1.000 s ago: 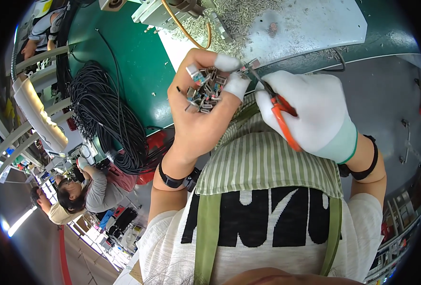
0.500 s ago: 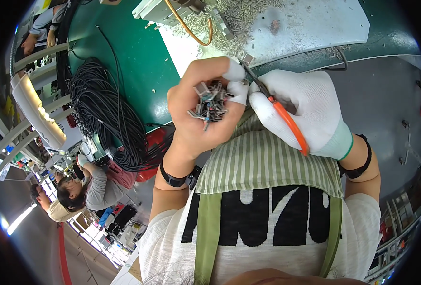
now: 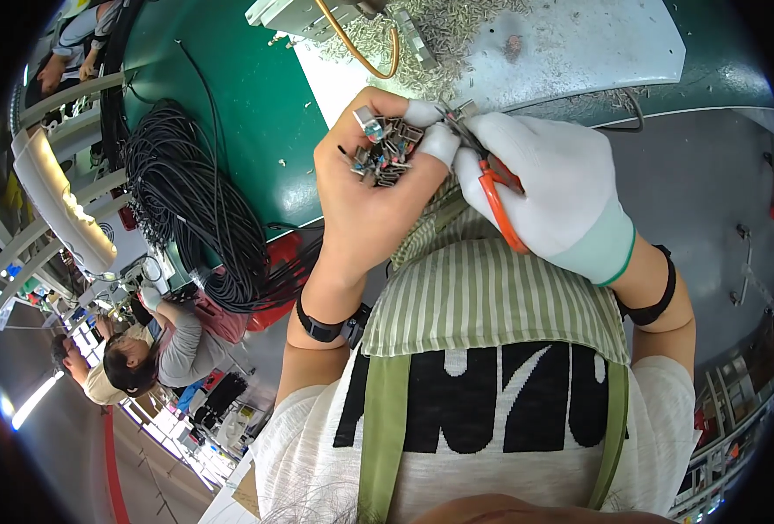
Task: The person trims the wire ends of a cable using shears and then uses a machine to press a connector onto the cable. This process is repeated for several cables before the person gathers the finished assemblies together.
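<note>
My left hand (image 3: 361, 192) is closed around a bunch of small metal connectors (image 3: 387, 155), with bits of coloured wire among them. White finger covers sit on its thumb and index fingertip, which pinch together at the right of the bunch. In a white knitted glove, my right hand (image 3: 553, 179) grips orange-handled pliers (image 3: 501, 210). Their dark jaws meet the left fingertips, where a small metal piece (image 3: 466, 109) shows. Whether the jaws are closed on it I cannot tell.
A thick coil of black cable (image 3: 182, 192) lies on the green table (image 3: 265, 157) at the left. Ahead, metal scraps (image 3: 439, 65) cover part of a white board (image 3: 579, 61), beside a machine (image 3: 295, 17) with an orange-brown tube. Co-workers (image 3: 177, 345) sit at the far left.
My left hand has turned, and the connector bunch has shifted slightly up. My right hand has tilted the pliers and brought their jaws against the left fingertips.
</note>
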A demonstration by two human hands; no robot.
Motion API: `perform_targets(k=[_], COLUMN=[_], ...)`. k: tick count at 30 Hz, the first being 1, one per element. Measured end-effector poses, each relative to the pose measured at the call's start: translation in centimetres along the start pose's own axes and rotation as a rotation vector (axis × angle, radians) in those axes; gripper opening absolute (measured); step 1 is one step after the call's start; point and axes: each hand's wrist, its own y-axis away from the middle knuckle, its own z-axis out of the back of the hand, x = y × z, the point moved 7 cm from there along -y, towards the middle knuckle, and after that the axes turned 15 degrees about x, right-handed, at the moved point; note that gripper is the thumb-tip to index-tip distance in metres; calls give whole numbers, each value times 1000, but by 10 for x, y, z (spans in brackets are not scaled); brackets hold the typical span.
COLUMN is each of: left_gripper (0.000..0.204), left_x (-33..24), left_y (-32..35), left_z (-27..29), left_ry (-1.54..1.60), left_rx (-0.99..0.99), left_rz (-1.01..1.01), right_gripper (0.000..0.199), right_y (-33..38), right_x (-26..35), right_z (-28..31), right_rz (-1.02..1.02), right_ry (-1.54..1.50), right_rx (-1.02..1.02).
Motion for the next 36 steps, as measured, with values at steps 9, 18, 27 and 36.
perform_targets(k=[9, 18, 27, 36], left_gripper=[9, 13, 5, 3], left_x=[41, 40, 23, 35], left_y=[-15, -66, -66, -68], left_z=[25, 28, 30, 28], left_ry=[349, 457, 27, 294], left_rx=[35, 144, 48, 214], left_rz=[263, 199, 238, 234], right_gripper=[23, 24, 28, 28], right_y=[-9, -79, -76, -76], right_x=[-43, -57, -60, -61], right_z=[7, 16, 12, 15], right_rz=[-196, -274, -247, -287], right_ry=[-435, -882, -856, -919], right_rx=[66, 353, 374, 386])
